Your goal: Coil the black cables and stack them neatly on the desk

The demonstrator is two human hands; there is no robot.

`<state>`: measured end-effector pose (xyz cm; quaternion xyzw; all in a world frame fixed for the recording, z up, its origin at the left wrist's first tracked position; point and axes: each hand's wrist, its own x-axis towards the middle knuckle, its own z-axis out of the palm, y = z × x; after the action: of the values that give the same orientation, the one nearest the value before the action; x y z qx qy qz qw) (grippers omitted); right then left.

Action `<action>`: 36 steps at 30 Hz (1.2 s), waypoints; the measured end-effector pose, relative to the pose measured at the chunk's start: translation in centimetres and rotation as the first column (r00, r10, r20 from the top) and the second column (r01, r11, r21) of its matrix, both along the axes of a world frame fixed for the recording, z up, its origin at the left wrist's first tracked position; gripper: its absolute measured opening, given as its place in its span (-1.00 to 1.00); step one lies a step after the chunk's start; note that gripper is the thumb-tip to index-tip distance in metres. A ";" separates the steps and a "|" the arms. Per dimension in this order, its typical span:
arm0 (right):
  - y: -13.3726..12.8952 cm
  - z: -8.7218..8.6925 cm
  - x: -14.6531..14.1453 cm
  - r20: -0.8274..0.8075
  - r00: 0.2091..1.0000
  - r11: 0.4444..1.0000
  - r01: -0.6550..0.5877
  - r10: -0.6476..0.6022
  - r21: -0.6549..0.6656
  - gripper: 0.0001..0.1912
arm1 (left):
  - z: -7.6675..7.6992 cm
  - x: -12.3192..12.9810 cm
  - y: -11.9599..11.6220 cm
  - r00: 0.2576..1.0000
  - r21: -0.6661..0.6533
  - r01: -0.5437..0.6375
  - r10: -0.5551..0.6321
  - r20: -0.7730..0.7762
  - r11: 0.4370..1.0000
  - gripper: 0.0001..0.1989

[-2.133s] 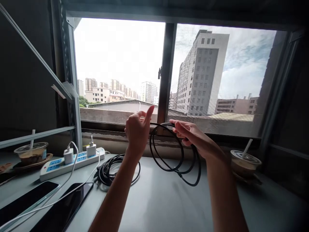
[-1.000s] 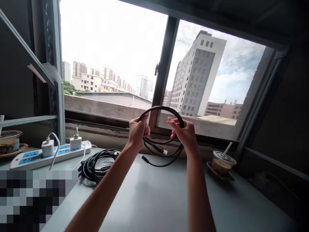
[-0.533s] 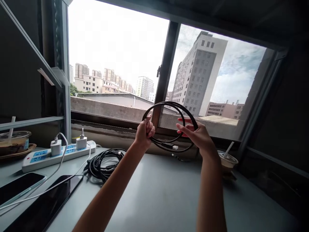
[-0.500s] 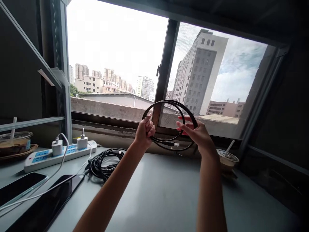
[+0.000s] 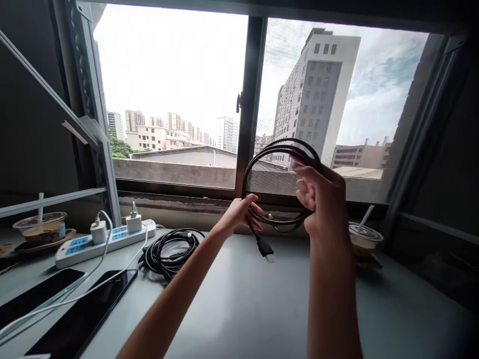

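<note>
I hold a coiled black cable (image 5: 280, 148) up in front of the window, above a grey table (image 5: 254, 309). My right hand (image 5: 325, 198) grips the coil's right side, fingers wrapped around the loops. My left hand (image 5: 241, 211) pinches the lower left of the coil, and one cable end with a plug (image 5: 265, 247) hangs down from there. A second bundle of black cable (image 5: 172, 252) lies on the table to the left.
A white power strip (image 5: 101, 241) with two white chargers sits at the left, white leads running to two dark phones (image 5: 84, 314) lying flat. Plastic cups with straws stand at far left (image 5: 42, 228) and right (image 5: 363, 238). The window frame is close behind.
The coil has shifted right and higher. My right hand now closes around its right side, my left hand dropped to the lower left, and a plug end now dangles free.
</note>
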<state>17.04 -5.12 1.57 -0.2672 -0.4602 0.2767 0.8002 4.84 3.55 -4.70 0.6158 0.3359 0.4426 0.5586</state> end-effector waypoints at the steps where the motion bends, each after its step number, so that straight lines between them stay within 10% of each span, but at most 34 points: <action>1: 0.0 0.0 -0.6 0.001 0.999 0.999 0.032 -0.032 0.039 -0.84 | -0.1 0.2 -0.1 0.997 -0.005 0.069 -0.069 -0.036 0.998 -0.60; 11: -0.2 -0.8 -2.2 0.282 0.956 0.957 -0.158 0.086 0.244 -0.75 | 0.0 -0.4 0.0 0.774 -0.150 0.608 -0.624 -0.109 0.780 -0.43; 15: 1.1 -1.0 -2.3 0.064 0.990 0.970 -0.138 0.128 0.201 -0.80 | 0.4 -0.9 0.9 0.868 0.069 0.453 -0.458 0.193 0.889 -0.72; 20: 4.3 -1.7 -3.5 -0.049 0.970 0.967 -0.233 0.239 0.099 -0.70 | 1.0 -2.6 2.4 0.834 0.037 0.193 -0.183 0.520 0.981 -0.75; 29: 2.1 -1.2 -2.7 0.255 0.951 0.984 0.157 -0.175 0.089 -0.27 | 4.2 -5.3 -0.9 0.880 0.385 -0.050 -0.141 0.453 0.921 -0.64; 36: 2.4 -1.7 -1.4 0.422 0.827 0.920 0.269 -0.372 0.285 -0.26 | 4.0 -5.6 -1.8 0.929 0.363 -0.156 0.012 0.369 0.919 -0.62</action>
<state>15.69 -2.70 -0.09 -0.3125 -0.6147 0.0139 0.7241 -0.73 1.75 -0.69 0.6069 0.1607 0.6289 0.4587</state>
